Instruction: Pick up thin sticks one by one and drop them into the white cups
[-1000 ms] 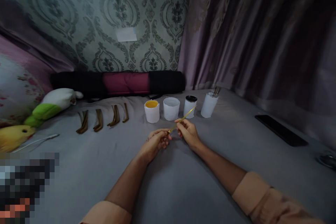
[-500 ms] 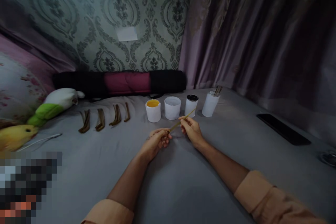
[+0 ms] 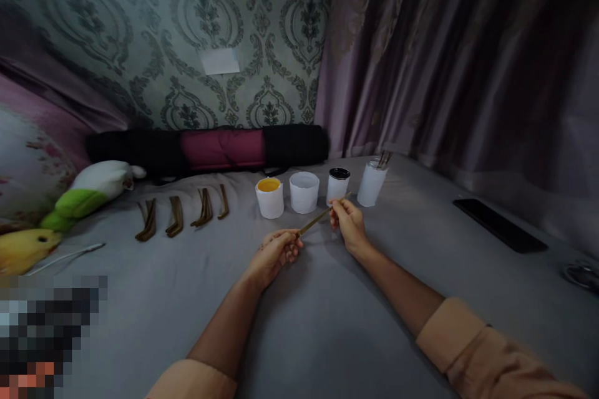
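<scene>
A thin yellowish stick (image 3: 318, 219) slants up to the right between my two hands over the grey bedsheet (image 3: 299, 324). My left hand (image 3: 274, 255) is closed, pinching the stick's lower end. My right hand (image 3: 347, 224) is closed too, pinching the stick near its upper end. Just behind them stands a row of white cups: one with yellow-orange contents (image 3: 269, 197), an empty-looking one (image 3: 304, 192), one with a dark top (image 3: 337, 186), and a taller one holding thin sticks (image 3: 372, 182).
Several brown bent pieces (image 3: 175, 217) lie in a row at the left. A black-and-maroon bolster (image 3: 210, 148) lies along the wall. A green-white plush toy (image 3: 88, 193) and a white cable (image 3: 65, 254) are at far left. A black phone (image 3: 498, 224) lies at right by the curtain.
My right hand has slid up along the stick toward the cups, away from my left hand. The left hand has stayed on the lower end.
</scene>
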Demonstrator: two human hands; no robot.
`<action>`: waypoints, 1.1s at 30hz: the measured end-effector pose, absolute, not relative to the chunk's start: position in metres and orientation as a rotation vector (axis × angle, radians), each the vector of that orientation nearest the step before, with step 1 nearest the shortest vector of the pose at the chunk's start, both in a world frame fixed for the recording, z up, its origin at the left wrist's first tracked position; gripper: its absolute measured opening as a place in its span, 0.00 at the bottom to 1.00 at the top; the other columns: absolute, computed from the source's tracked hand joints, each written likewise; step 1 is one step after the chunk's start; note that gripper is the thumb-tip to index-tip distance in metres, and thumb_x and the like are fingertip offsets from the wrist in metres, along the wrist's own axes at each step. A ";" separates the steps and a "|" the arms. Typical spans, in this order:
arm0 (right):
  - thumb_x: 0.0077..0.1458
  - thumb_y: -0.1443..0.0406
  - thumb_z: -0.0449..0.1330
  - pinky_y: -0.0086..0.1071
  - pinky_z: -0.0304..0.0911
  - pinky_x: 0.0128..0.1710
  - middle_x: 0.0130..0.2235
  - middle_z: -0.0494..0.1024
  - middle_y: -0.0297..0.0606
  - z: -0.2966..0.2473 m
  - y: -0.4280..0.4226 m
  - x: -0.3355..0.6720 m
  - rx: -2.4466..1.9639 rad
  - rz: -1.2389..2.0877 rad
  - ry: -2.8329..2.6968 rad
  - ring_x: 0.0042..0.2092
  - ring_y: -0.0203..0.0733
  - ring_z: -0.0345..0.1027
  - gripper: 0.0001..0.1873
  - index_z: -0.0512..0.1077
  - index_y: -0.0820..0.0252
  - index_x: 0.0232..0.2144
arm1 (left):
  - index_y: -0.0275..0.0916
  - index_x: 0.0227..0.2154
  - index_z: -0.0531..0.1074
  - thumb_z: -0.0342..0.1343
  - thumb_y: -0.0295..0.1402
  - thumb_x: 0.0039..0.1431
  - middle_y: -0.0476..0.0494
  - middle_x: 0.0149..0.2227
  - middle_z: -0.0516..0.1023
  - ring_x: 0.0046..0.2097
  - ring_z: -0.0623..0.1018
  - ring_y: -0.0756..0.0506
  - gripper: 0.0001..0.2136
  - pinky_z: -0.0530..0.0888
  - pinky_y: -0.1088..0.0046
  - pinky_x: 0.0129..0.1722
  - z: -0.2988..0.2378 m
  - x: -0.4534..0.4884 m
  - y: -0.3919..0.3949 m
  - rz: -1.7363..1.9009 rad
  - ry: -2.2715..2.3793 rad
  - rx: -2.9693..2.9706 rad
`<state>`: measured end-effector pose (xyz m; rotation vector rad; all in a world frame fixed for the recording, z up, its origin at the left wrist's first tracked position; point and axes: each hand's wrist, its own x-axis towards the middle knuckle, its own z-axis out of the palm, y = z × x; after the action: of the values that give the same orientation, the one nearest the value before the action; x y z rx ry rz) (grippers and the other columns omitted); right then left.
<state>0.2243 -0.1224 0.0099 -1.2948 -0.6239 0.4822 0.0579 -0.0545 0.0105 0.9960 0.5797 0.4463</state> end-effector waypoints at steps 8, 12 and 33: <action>0.47 0.53 0.53 0.23 0.51 0.16 0.22 0.64 0.29 0.013 -0.124 0.232 -1.261 0.389 -0.599 0.19 0.28 0.56 0.16 0.68 0.61 0.30 | 0.31 0.34 0.68 0.52 0.26 0.43 0.46 0.24 0.70 0.21 0.66 0.55 0.11 0.59 0.80 0.19 0.013 0.058 -0.055 0.445 0.609 0.994; 0.48 0.53 0.50 0.24 0.50 0.16 0.22 0.64 0.30 0.015 -0.125 0.236 -1.245 0.362 -0.545 0.19 0.28 0.56 0.17 0.67 0.60 0.29 | 0.30 0.33 0.68 0.52 0.26 0.43 0.46 0.24 0.70 0.21 0.66 0.55 0.11 0.59 0.80 0.19 0.012 0.058 -0.055 0.449 0.602 0.987; 0.45 0.56 0.56 0.23 0.50 0.14 0.20 0.65 0.29 0.018 -0.124 0.245 -1.166 0.324 -0.478 0.17 0.27 0.56 0.13 0.68 0.62 0.27 | 0.30 0.33 0.68 0.52 0.25 0.44 0.45 0.24 0.71 0.21 0.67 0.54 0.10 0.60 0.80 0.19 0.009 0.059 -0.053 0.471 0.599 0.975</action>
<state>0.2454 -0.1239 0.0177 -1.1658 -0.4783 0.3238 0.0589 -0.0534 0.0094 0.9752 0.5992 0.4706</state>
